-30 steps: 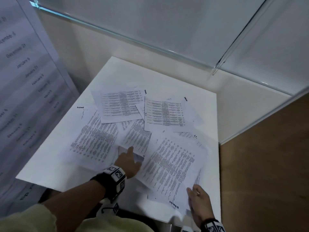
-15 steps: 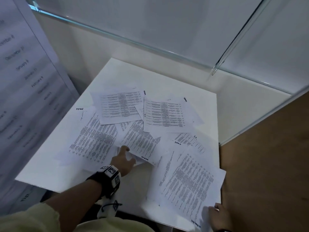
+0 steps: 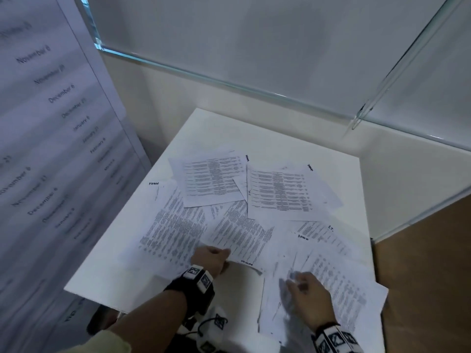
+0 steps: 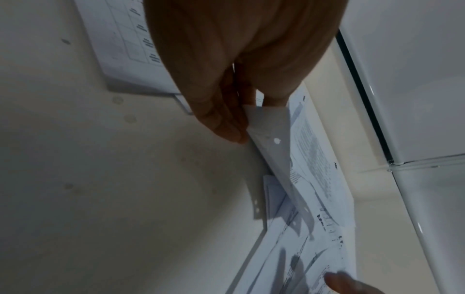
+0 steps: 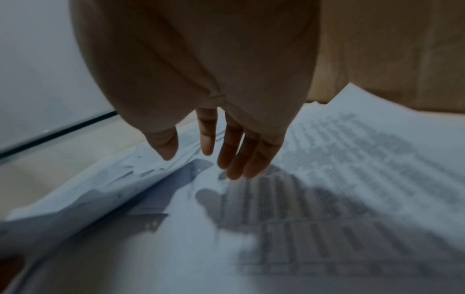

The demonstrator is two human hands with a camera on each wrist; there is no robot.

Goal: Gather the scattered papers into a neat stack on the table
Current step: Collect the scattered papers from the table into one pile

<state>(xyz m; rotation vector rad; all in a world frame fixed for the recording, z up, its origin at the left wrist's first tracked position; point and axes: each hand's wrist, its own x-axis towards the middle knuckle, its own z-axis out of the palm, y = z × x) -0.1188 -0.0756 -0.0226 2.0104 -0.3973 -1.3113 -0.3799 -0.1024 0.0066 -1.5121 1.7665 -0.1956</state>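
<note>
On the square white table (image 3: 331, 174), white printed paper sheets (image 3: 277, 189) lie scattered from 12 to 5 o'clock. Left hand (image 3: 209, 258) grip pinches one sheet's edge (image 4: 266, 127) at centre. Right hand (image 3: 308, 289), fingers (image 5: 234, 155) extended and released, sits over sheets at 5 o'clock.

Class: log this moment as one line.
left hand: pinches printed white paper sheet | right hand: open above papers | stack: unformed

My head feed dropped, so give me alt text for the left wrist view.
The left hand pinches the edge of a printed sheet, lifting it off the white table. More overlapping papers trail toward the lower right, where a fingertip of the right hand touches them.
</note>
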